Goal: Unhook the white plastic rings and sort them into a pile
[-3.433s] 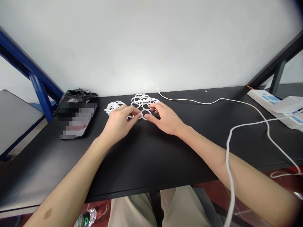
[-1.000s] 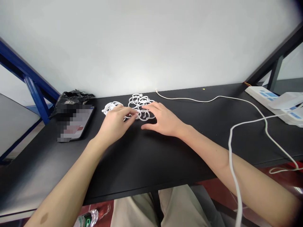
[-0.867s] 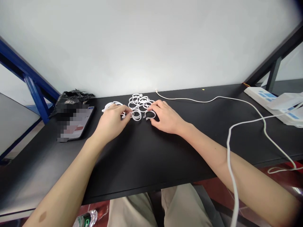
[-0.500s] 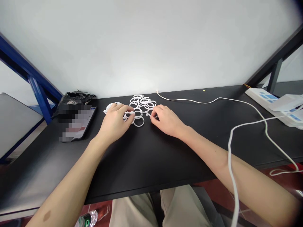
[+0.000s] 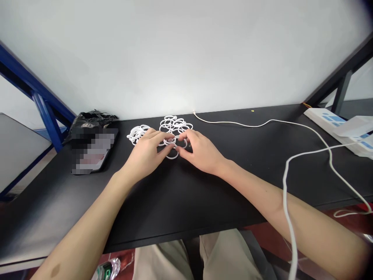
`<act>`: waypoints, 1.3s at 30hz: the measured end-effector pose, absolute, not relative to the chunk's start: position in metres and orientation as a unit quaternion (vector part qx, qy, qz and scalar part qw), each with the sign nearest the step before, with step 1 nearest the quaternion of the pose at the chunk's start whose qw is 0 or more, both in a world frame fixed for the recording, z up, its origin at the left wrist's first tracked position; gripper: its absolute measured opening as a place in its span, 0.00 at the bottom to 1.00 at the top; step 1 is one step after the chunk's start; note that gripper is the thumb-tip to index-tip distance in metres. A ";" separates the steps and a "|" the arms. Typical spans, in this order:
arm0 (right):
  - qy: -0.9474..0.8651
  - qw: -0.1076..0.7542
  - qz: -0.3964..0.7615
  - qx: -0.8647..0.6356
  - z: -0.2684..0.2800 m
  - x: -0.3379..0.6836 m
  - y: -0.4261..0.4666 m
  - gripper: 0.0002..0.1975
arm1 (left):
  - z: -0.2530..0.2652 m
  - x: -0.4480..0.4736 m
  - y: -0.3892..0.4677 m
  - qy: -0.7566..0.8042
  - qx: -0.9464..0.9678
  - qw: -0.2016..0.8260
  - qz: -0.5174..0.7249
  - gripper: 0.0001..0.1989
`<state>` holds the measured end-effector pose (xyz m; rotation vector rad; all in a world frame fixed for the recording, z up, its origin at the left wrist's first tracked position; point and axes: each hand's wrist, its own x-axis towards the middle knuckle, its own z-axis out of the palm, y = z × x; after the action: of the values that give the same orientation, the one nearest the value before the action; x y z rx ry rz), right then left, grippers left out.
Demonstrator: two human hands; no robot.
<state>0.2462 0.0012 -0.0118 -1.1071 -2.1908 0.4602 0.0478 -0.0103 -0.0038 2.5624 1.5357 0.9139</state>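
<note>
Thin white plastic rings [image 5: 175,124], several with small knobs on them, lie in a loose pile on the black tabletop [image 5: 186,194]. A second bunch of white rings [image 5: 136,134] sits just left of it. My left hand [image 5: 150,147] is closed in a pinch at the front of the pile, with a white ring between thumb and fingers. Facing it, my right hand [image 5: 201,149] pinches another white ring [image 5: 185,143]. The fingertips of both hands nearly meet, and whether the two rings are joined there I cannot tell. One ring [image 5: 172,157] shows below the fingers.
On the left lie a phone [image 5: 96,151] with a blurred screen and a crumpled black plastic bag [image 5: 90,122]. A white cable [image 5: 247,125] runs across the right side, passing over my right forearm. A white power strip [image 5: 335,124] is at the far right. Behind stands a pale wall [image 5: 186,58].
My hands have come together over the front of the pile. The left moved right, away from the left bunch, and the right moved slightly left, with rings in the fingers.
</note>
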 end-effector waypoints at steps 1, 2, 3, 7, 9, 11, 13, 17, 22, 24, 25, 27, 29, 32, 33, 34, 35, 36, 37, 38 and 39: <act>-0.830 0.316 0.173 -0.425 -0.012 0.246 0.001 0.10 | -0.004 0.048 -0.010 0.491 0.820 0.008 0.295 0.11; -0.830 0.314 0.172 -0.427 -0.012 0.246 0.001 0.13 | -0.004 0.047 -0.010 0.491 0.819 0.007 0.297 0.11; -0.831 0.314 0.171 -0.426 -0.013 0.245 0.001 0.16 | -0.004 0.047 -0.010 0.493 0.817 0.006 0.299 0.10; -0.836 0.311 0.171 -0.419 -0.017 0.245 0.002 0.24 | -0.005 0.046 -0.009 0.492 0.813 0.007 0.310 0.09; -0.839 0.300 0.172 -0.420 -0.018 0.245 0.003 0.24 | -0.005 0.046 -0.009 0.487 0.814 0.012 0.317 0.08; -0.843 0.287 0.175 -0.419 -0.018 0.245 0.003 0.22 | -0.005 0.047 -0.009 0.483 0.815 0.018 0.319 0.07; -0.846 0.282 0.182 -0.415 -0.017 0.245 0.002 0.19 | -0.005 0.048 -0.009 0.480 0.818 0.023 0.316 0.07; -0.842 0.288 0.195 -0.412 -0.014 0.244 0.002 0.14 | -0.003 0.050 -0.011 0.479 0.821 0.034 0.309 0.08; -0.839 0.301 0.198 -0.408 -0.012 0.242 0.002 0.11 | -0.001 0.051 -0.012 0.484 0.818 0.032 0.310 0.07; -0.847 0.296 0.194 -0.397 -0.012 0.245 0.006 0.14 | -0.002 0.050 -0.011 0.488 0.816 0.030 0.308 0.08; -0.853 0.289 0.191 -0.390 -0.012 0.247 0.008 0.17 | -0.002 0.049 -0.010 0.491 0.815 0.027 0.307 0.08; -0.864 0.268 0.176 -0.389 -0.012 0.255 0.016 0.28 | -0.003 0.046 -0.008 0.499 0.811 0.020 0.304 0.08; -0.861 0.246 0.144 -0.422 -0.015 0.263 0.025 0.33 | -0.005 0.042 -0.004 0.511 0.807 0.010 0.294 0.09; -0.842 0.209 0.082 -0.491 -0.020 0.271 0.036 0.27 | -0.007 0.037 -0.001 0.527 0.805 -0.005 0.273 0.09; -0.838 0.196 0.068 -0.504 -0.022 0.272 0.039 0.25 | -0.008 0.036 0.000 0.528 0.807 -0.009 0.264 0.09; -0.836 0.185 0.056 -0.513 -0.024 0.272 0.041 0.24 | -0.009 0.035 0.001 0.528 0.810 -0.011 0.254 0.09; -0.835 0.178 0.047 -0.519 -0.026 0.272 0.043 0.22 | -0.010 0.035 0.001 0.527 0.814 -0.010 0.244 0.08; -0.833 0.176 0.039 -0.524 -0.027 0.271 0.044 0.21 | -0.011 0.035 0.002 0.525 0.818 -0.008 0.236 0.08; -0.829 0.178 0.034 -0.528 -0.028 0.270 0.044 0.19 | -0.012 0.035 0.002 0.524 0.820 -0.003 0.231 0.08; -0.826 0.182 0.030 -0.533 -0.028 0.269 0.045 0.17 | -0.013 0.035 0.003 0.524 0.820 0.002 0.230 0.08; -0.822 0.186 0.029 -0.537 -0.028 0.267 0.045 0.15 | -0.014 0.035 0.003 0.524 0.819 0.006 0.233 0.08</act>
<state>0.2675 0.0449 -0.0279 -1.5123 -2.3155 0.0811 0.0354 0.0027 -0.0138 2.5647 1.6407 0.7279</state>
